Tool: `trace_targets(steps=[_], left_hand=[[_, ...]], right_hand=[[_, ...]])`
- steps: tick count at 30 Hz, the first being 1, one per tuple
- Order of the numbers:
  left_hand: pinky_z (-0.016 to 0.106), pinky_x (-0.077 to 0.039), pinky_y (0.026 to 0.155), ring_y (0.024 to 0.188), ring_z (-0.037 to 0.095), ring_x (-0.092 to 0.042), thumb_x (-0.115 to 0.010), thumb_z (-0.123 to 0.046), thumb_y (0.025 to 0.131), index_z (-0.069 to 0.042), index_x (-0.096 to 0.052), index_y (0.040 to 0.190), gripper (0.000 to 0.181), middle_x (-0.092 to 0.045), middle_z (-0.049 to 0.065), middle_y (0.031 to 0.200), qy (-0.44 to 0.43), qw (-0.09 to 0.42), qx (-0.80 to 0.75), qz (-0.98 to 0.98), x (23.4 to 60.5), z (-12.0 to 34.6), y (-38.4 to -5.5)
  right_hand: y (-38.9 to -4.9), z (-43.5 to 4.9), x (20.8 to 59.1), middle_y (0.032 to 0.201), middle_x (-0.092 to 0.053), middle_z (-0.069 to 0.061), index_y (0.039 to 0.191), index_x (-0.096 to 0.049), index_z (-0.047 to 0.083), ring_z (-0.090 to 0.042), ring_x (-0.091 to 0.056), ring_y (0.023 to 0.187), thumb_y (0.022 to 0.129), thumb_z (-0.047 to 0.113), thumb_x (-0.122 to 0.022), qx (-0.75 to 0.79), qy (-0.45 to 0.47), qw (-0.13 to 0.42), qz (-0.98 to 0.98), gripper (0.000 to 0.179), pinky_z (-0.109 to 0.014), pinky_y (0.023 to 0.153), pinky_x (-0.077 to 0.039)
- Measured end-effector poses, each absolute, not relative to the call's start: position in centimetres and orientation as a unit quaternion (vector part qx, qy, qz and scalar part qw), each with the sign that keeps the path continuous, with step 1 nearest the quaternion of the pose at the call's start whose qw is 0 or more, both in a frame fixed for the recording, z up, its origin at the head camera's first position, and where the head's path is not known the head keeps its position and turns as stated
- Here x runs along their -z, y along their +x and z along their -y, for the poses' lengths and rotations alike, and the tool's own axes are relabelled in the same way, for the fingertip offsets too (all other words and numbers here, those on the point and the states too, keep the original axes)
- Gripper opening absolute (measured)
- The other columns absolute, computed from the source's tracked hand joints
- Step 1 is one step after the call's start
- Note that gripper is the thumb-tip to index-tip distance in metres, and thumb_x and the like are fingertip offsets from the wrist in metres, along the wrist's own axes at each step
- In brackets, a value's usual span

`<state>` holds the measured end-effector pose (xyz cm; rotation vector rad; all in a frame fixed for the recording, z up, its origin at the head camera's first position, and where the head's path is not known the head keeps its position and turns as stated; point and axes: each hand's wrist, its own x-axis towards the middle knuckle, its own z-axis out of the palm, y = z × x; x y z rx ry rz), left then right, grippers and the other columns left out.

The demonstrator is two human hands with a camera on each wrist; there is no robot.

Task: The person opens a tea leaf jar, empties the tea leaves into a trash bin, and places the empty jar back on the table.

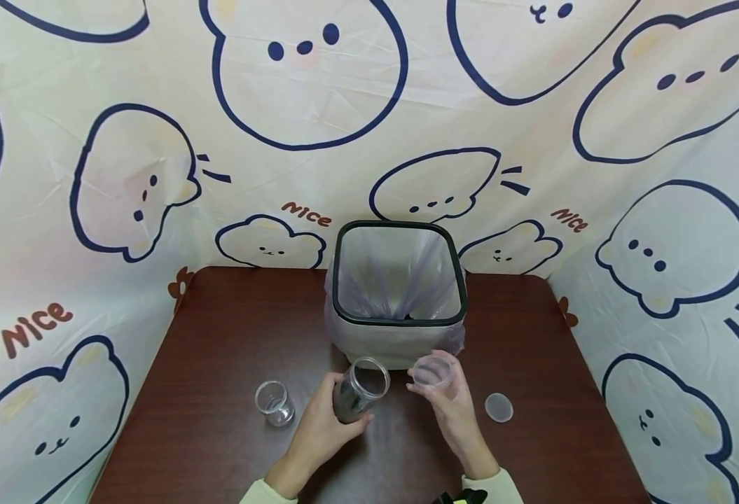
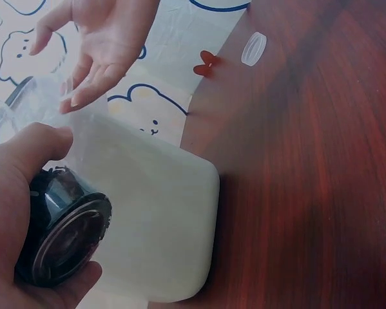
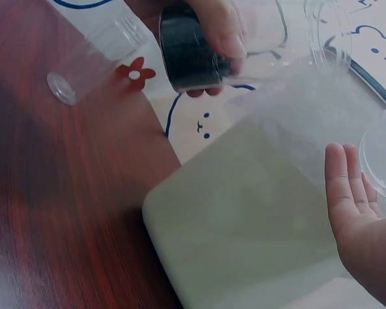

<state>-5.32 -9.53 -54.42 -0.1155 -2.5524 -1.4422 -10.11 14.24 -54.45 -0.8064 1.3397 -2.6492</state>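
My left hand (image 1: 319, 423) grips a clear plastic jar (image 1: 354, 397) with dark contents gathered at its base. The jar leans, its uncovered mouth toward the bin's front. In the left wrist view, fingers and thumb wrap the jar's dark bottom (image 2: 67, 235). Beside it, my right hand (image 1: 456, 406) holds a round clear lid (image 1: 432, 371) by its edge, apart from the jar. The right wrist view shows that lid (image 3: 383, 158) at the right edge, near the fingers (image 3: 339, 177). Both hands are just in front of a pale bin (image 1: 375, 343).
A black rim (image 1: 401, 323) tops the bin, which is lined with a translucent purple bag (image 1: 382, 273). Left of my hands stands a second clear jar (image 1: 274, 404). Another clear lid (image 1: 499, 407) lies on the brown table (image 1: 237, 315) at the right. A patterned cloth (image 1: 306, 105) surrounds the table.
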Motion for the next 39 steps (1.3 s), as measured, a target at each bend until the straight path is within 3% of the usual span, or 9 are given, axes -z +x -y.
trace_targets(steps=[9,19,26,31,39], left_hand=[[0.038,-0.052,0.085,0.093,0.014,-0.064,-0.095,-0.02,0.065,-0.013,-0.055,0.118,0.067,-0.068,-0.002,0.105,-0.038,0.102,0.492,0.864,54.5,9.7,-5.2],[0.038,-0.052,0.084,0.092,0.013,-0.064,-0.095,-0.02,0.065,-0.014,-0.055,0.117,0.066,-0.068,-0.003,0.105,-0.041,0.105,0.489,0.865,54.6,9.7,-5.1],[0.038,-0.052,0.085,0.093,0.012,-0.064,-0.096,-0.02,0.064,-0.014,-0.055,0.117,0.066,-0.068,-0.004,0.106,-0.047,0.111,0.488,0.865,54.7,9.5,-5.1],[0.038,-0.052,0.085,0.093,0.013,-0.064,-0.096,-0.02,0.064,-0.014,-0.056,0.116,0.066,-0.068,-0.003,0.105,-0.043,0.111,0.486,0.866,54.6,9.6,-5.1],[0.037,-0.052,0.085,0.093,0.012,-0.064,-0.095,-0.02,0.064,-0.014,-0.056,0.116,0.066,-0.069,-0.003,0.106,-0.044,0.111,0.484,0.867,54.6,9.6,-5.1]], right_hand=[[-10.0,-15.8,54.9,0.124,-0.055,-0.013,0.143,-0.027,-0.014,-0.022,-0.066,0.109,0.094,-0.013,-0.057,0.823,-0.216,0.014,-0.526,0.057,-0.039,0.088,-0.058],[-9.8,-17.8,55.7,0.12,-0.055,-0.009,0.148,-0.023,-0.017,-0.014,-0.064,0.103,0.092,-0.019,-0.055,0.783,-0.189,0.015,-0.592,0.064,-0.032,0.083,-0.058],[-10.1,-18.4,56.0,0.121,-0.055,-0.007,0.144,-0.033,-0.014,-0.006,-0.062,0.101,0.086,-0.02,-0.065,0.719,-0.144,-0.037,-0.679,0.067,-0.02,0.078,-0.054],[-10.3,-18.7,56.2,0.117,-0.055,-0.011,0.137,-0.041,-0.013,-0.006,-0.061,0.095,0.082,-0.019,-0.07,0.681,-0.109,-0.06,-0.722,0.062,-0.02,0.074,-0.053],[-10.4,-19.0,57.1,0.12,-0.055,-0.018,0.139,-0.049,-0.007,-0.012,-0.057,0.095,0.078,-0.013,-0.079,0.624,-0.098,-0.075,-0.772,0.068,-0.026,0.073,-0.055]])
